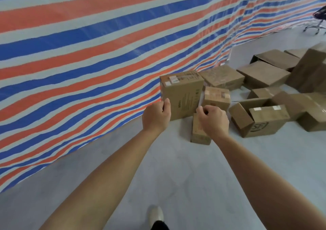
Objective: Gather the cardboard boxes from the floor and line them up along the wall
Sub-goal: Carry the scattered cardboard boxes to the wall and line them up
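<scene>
L hand [156,116] is curled at the lower left edge of the tall carton [182,95]. R hand [213,121] is curled over the narrow carton [200,132]. Can't tell if either actually grips. Tall carton stands just ahead of both hands, against the striped tarp wall [88,53].

Cardboard looks stiff and prob. light, but corners crush, so take it by opposite side faces, low down.

Count: approx 11 cartons. Most are scattered on the floor [176,176] right of R hand, incl. one open-flapped carton [259,122].

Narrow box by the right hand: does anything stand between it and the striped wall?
Straight back, yes: the tall box stands between the narrow box and the striped tarp wall. Left of the tall box, bare floor runs to the tarp; only the left hand is there, at that box's edge.
</scene>
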